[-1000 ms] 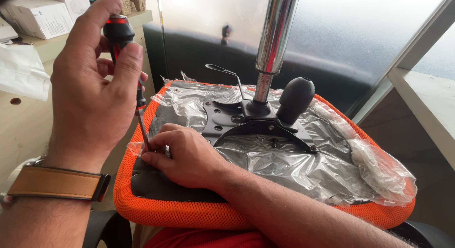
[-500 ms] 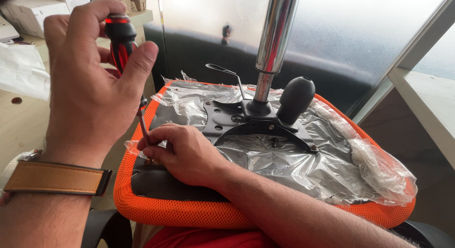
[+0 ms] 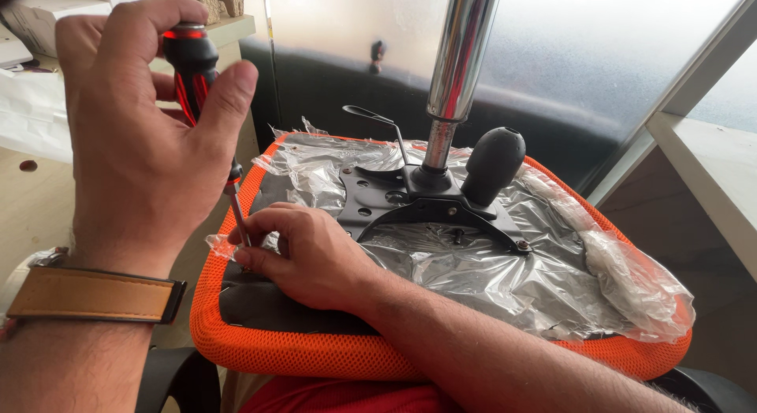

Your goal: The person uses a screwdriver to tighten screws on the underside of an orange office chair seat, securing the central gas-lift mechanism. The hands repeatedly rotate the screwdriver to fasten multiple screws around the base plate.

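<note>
The left hand wraps around the red-and-black handle of a screwdriver, its grip pressed together on the handle with the thumb laid up along one side. The screwdriver stands nearly upright, its thin metal shaft running down to the near left corner of an upturned office chair seat with an orange mesh rim. The right hand rests on the seat's underside, its grip pinching the lower end of the shaft between thumb and fingertips; whatever the tip meets is hidden beneath the fingers. A tan leather strap circles the left wrist.

Crinkled clear plastic wrap covers most of the seat's underside. Bolted in the middle is a black metal mechanism plate, from which a chrome gas-lift column rises out of view. Just right of the column stands a black round knob, and a thin wire lever sticks up to its left. White cardboard boxes lie on the pale surface at far left.
</note>
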